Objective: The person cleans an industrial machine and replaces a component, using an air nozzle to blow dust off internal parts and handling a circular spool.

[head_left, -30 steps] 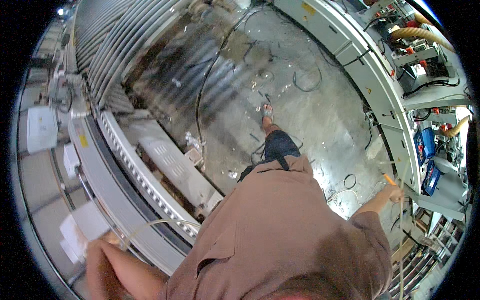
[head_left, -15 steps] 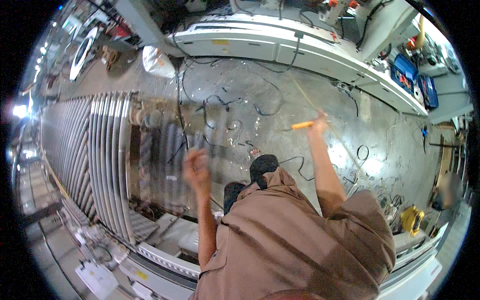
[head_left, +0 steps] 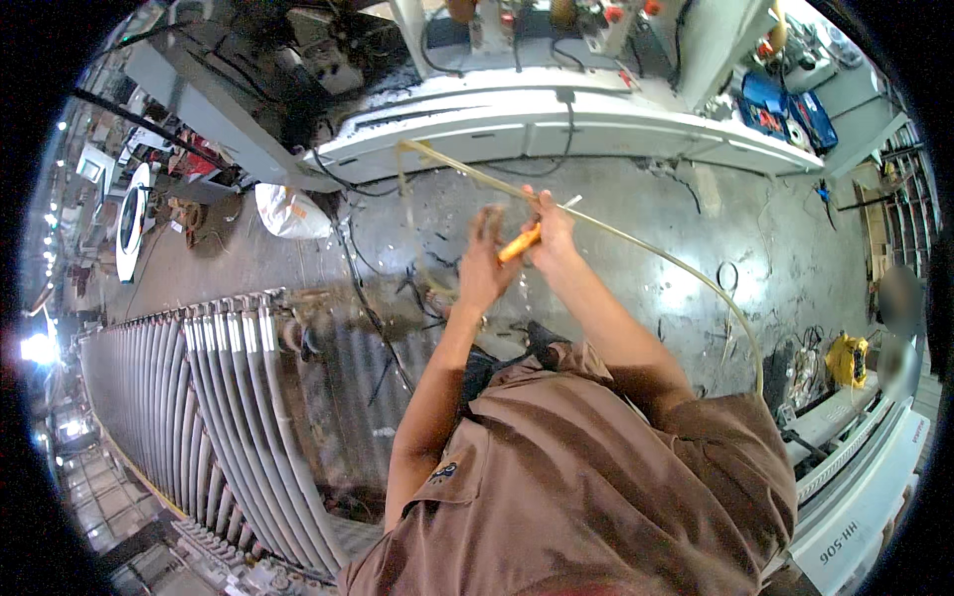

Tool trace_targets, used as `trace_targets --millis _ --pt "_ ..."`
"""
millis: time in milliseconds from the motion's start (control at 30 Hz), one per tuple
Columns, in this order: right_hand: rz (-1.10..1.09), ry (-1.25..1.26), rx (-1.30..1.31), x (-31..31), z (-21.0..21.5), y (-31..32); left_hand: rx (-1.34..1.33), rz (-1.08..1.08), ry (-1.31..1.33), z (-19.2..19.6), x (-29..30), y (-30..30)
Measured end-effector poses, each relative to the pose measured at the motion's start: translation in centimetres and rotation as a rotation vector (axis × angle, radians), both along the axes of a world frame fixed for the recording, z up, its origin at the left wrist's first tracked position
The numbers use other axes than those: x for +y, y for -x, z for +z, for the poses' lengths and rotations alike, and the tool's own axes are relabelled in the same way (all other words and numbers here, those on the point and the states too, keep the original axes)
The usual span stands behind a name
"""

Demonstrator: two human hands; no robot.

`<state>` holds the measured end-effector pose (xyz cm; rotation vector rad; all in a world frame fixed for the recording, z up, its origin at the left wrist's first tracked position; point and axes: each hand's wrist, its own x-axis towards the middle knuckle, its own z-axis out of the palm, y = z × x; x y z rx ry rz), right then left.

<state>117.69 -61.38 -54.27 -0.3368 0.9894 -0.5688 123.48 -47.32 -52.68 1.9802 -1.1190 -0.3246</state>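
Above a stained workshop floor (head_left: 636, 228), the right hand (head_left: 553, 233) is closed around an orange-handled tool (head_left: 519, 243) and a pale tube (head_left: 676, 268), while the left hand (head_left: 484, 263), blurred, grips the tube just beside it, fingers curled

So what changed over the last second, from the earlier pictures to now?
The left hand came up from low at the side to meet the right hand, and both now grip the orange-handled tool and the clear tube out front. The view swung from the grey ribbed panels toward the white bench. The right hand kept the tool throughout.
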Motion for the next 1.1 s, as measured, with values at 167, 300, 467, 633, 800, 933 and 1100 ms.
trace_targets --millis 167,300,467,633,800,933,1100 --pt "0.077 0.187 0.037 1.0 -2.2 -5.0 0.385 -0.256 -0.085 -3.9 0.9 -7.0" --pt "-0.031 0.084 0.054 0.8 -2.3 -8.5 0.387 -0.204 -0.232 -1.1 6.9 -14.4" --pt "-0.355 -0.09 0.128 -8.9 -11.2 4.4 0.35 0.282 -0.321 -3.1 9.8 -30.6" --pt "-0.028 0.113 0.601 -0.3 -12.4 6.6 0.235 0.523 -0.381 -0.2 7.3 -57.7" --pt "0.599 0.424 0.918 13.0 -6.5 3.6 -0.025 0.583 -0.599 -0.6 3.5 -71.7" --pt "0.385 0.623 0.448 15.2 -18.5 12.0 -0.126 0.622 -0.52 0.4 -1.4 -77.3" --pt "0.805 0.438 0.563 13.8 -22.2 11.9 0.261 0.558 -0.6 3.1 -8.2 -78.2"
